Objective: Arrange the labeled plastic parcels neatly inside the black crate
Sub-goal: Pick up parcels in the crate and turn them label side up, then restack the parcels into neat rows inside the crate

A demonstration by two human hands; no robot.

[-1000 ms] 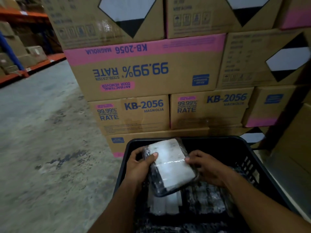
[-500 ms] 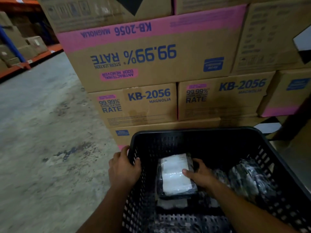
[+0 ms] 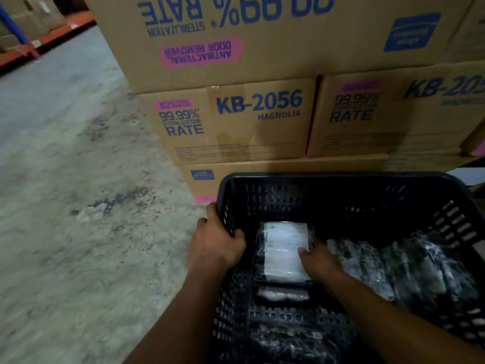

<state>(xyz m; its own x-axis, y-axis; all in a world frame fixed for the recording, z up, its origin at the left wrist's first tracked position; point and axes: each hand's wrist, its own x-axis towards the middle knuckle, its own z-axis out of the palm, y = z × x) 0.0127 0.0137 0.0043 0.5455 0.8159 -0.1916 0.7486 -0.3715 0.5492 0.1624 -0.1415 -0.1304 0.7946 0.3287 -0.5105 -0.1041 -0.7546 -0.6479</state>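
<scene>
The black crate (image 3: 341,179) stands on the floor in front of me, its slotted walls open at the top. My left hand (image 3: 215,245) grips the crate's left rim. A black plastic parcel with a white label (image 3: 282,248) lies flat at the left of the crate floor. My right hand (image 3: 319,260) rests on its right edge, thumb on the label. Another labeled parcel (image 3: 283,294) shows just below it. Several dark, shiny parcels (image 3: 409,266) fill the crate's right side.
Stacked cardboard boxes (image 3: 236,122) printed KB-2056 rise close behind the crate. A bare concrete floor (image 3: 65,193) spreads to the left. Orange shelving with cartons (image 3: 26,35) runs along the far left.
The parcel went from being held in both hands above the crate down onto its floor. My left hand let go and took the left rim. The view moved closer and lower.
</scene>
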